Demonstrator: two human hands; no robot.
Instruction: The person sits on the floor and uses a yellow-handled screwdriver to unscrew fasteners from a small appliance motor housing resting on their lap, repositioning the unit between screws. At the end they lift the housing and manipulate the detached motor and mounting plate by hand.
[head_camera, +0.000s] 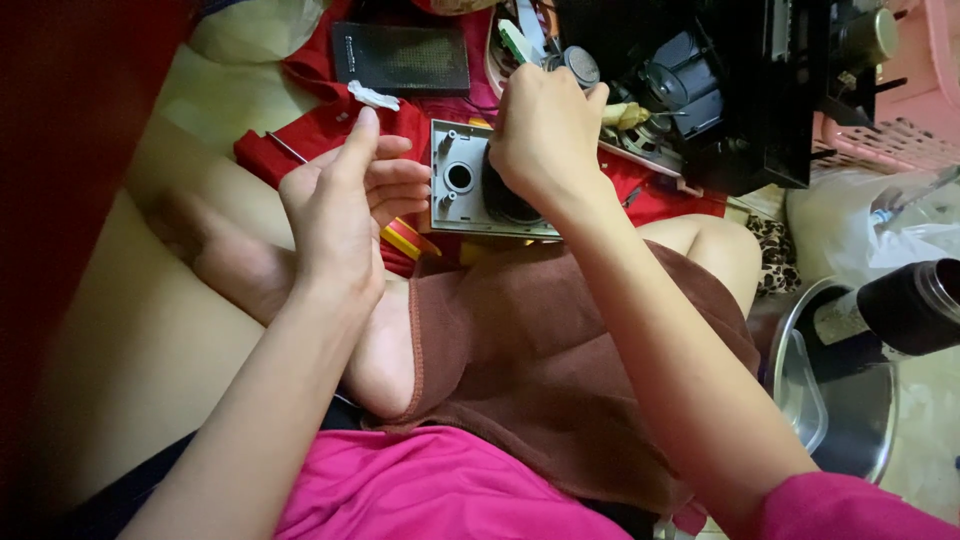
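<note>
A grey plastic panel (462, 195) with a round hole and small screw posts rests at the edge of my lap on a brown towel (520, 350). My left hand (345, 205) is at the panel's left edge, fingertips touching it and index finger raised. My right hand (545, 135) is curled into a fist over the panel's large black round opening (505, 205). Whatever is inside the fist is hidden.
A red cloth (320, 130) on the floor carries a black perforated grille (405, 58), a white scrap (372, 95), a thin metal rod (285, 147) and a yellow-red striped piece (405, 238). Black machine parts (720, 90), a pink basket (900, 120), a steel bowl (830, 400) and a dark bottle (910, 305) are at right.
</note>
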